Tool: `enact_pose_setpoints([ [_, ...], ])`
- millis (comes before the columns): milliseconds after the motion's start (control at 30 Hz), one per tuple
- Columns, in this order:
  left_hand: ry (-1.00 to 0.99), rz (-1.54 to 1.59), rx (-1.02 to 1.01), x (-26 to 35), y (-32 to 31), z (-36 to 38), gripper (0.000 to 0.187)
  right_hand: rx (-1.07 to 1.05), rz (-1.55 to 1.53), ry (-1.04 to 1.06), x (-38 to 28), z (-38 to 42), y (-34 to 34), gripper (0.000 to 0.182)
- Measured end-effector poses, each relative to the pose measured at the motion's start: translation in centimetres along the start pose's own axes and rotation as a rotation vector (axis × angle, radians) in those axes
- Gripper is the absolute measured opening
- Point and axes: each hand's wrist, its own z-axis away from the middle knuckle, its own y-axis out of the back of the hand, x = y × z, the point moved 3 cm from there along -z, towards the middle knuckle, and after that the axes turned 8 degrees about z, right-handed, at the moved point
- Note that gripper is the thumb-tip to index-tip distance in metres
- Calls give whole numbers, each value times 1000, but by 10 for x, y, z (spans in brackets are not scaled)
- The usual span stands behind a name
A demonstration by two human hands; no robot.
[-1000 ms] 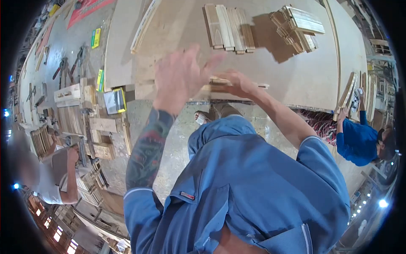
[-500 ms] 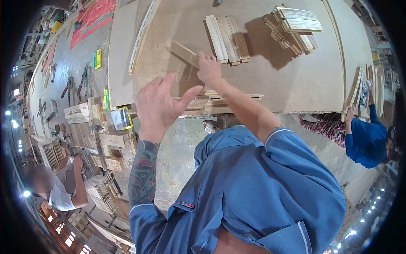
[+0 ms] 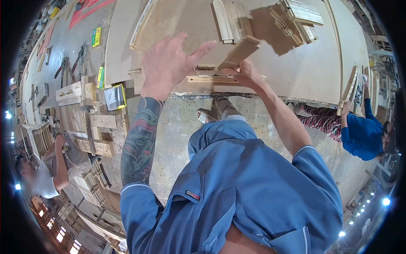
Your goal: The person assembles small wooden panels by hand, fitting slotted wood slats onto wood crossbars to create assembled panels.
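Observation:
My right hand grips a flat wooden slat near its lower end, and the slat stands tilted up to the right over the table. My left hand hovers to the left with thumb and fingers spread, holding nothing. Along the table's near edge, narrow wooden strips lie below the hands, partly hidden by them. Beyond the held slat lie several pale slats side by side. To their right is a stacked pile of slats.
A long grooved strip lies at the table's far left. Pliers, a yellow-green box and clamped wood are on the left bench. One person works at lower left, another in blue at right.
My right hand has moved right and toward me, turning the slat from leaning left to leaning right. My left hand has risen slightly away from me, still spread. The view has shifted a little.

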Motion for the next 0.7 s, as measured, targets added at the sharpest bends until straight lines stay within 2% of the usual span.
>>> enact_pose_setpoints([
  [33,1,13,-2,0,-1,-1,82,-3,-2,-6,3,2,-3,36],
  [100,-6,3,3,-1,-1,-2,81,78,162,239,3,6,-6,32],
  [133,-10,-5,17,0,0,-2,81,82,164,230,3,7,-9,32],
  [200,-23,19,14,0,1,1,78,49,310,67,1,11,-18,16],
  [267,-31,40,20,1,0,-2,74,18,241,85,-4,12,-13,20],
  [333,-191,-4,103,10,-3,-7,65,87,389,269,1,10,-15,23],
  [367,-229,142,71,30,-1,-12,62,82,379,308,-13,12,-7,21],
  [400,-267,286,39,57,-2,-16,58,94,381,301,3,11,-18,21],
  [433,-276,286,40,77,-15,-17,58,113,279,285,32,12,-37,22],
  [500,-520,293,116,109,-46,-17,57,232,-404,110,14,5,-35,23],
  [533,-524,292,112,115,-51,-12,57,337,-733,65,4,3,-34,24],
  [600,-446,56,-80,121,-59,-3,57,57,-260,205,-6,13,-1,32],
  [633,-445,40,-79,121,-59,-1,57,-78,-30,272,-4,13,5,36],
  [667,-412,45,-102,119,-60,-2,58,-66,-38,284,8,0,16,36],
  [700,-379,55,-120,119,-61,-8,59,-176,113,78,35,-26,29,43],
])
